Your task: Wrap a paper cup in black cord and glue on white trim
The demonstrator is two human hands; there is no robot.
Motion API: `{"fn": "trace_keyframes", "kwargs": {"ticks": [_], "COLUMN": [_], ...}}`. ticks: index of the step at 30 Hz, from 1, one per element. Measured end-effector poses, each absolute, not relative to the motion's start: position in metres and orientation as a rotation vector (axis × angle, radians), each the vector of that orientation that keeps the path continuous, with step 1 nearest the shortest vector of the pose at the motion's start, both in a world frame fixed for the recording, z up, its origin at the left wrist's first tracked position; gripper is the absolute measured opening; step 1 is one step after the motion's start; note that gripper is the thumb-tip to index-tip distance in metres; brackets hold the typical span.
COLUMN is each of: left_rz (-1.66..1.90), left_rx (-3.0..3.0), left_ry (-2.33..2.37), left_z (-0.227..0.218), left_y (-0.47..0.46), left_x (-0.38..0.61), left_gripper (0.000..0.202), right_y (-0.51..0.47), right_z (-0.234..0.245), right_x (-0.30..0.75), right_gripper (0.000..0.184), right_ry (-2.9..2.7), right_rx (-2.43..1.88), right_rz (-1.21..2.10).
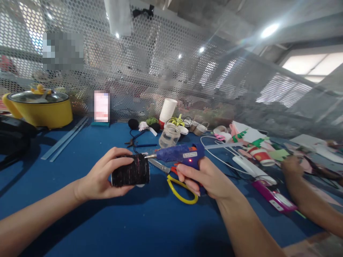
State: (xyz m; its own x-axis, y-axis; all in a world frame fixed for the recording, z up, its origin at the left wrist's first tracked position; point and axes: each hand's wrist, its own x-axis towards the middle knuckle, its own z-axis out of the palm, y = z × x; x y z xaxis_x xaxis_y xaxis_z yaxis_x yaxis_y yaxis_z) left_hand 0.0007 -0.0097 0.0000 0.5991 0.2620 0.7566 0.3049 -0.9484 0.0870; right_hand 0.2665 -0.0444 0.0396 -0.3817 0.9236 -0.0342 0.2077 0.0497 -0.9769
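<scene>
My left hand (pixel 107 175) is wrapped round a black cylinder (pixel 134 171) that looks wound with dark thread or yarn, held on its side above the table. In my right hand (pixel 206 175) is a blue hot glue gun (pixel 179 153), its small red light lit. The metal nozzle points left and meets or nearly touches the cylinder's upper right edge; I cannot tell which. Scissors with yellow handles (pixel 182 194) lie under the glue gun, their blades partly hidden behind it and the cylinder.
On the blue table (pixel 118 228) a clear jar (pixel 169 135) stands behind the glue gun, near pliers (pixel 130 142) and stacked white cups (pixel 168 109). A yellow pot (pixel 40 107) is at left, a phone (pixel 102 107) at back. Another person's hand (pixel 293 166) is at right, by a purple box (pixel 274 196).
</scene>
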Motion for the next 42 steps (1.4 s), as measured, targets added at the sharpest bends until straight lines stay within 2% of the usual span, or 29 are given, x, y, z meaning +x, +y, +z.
{"fn": "trace_keyframes", "kwargs": {"ticks": [17,31,42], "left_rz": [-1.286,-1.477,-1.589], "left_rx": [-2.737,-2.804,-2.785], "left_ry": [-0.54,-0.707,-1.143], "left_z": [0.0,-0.0022,-0.0016], "left_y": [-0.0106,-0.0097,-0.012], "left_x": [0.0007,0.0025,0.0038], "left_gripper": [0.056,0.052,0.042], "right_y": [-0.0469,-0.0499,-0.0516], "right_z": [0.0395,0.0453,0.0466], "right_x": [0.2634,0.2656,0.2652], "right_gripper": [0.032,0.032,0.033], "right_ry": [-1.68,-1.757,-1.811], "right_rx": [-1.147,-1.169,-1.182], "right_rz": [1.327,1.363,1.329]}}
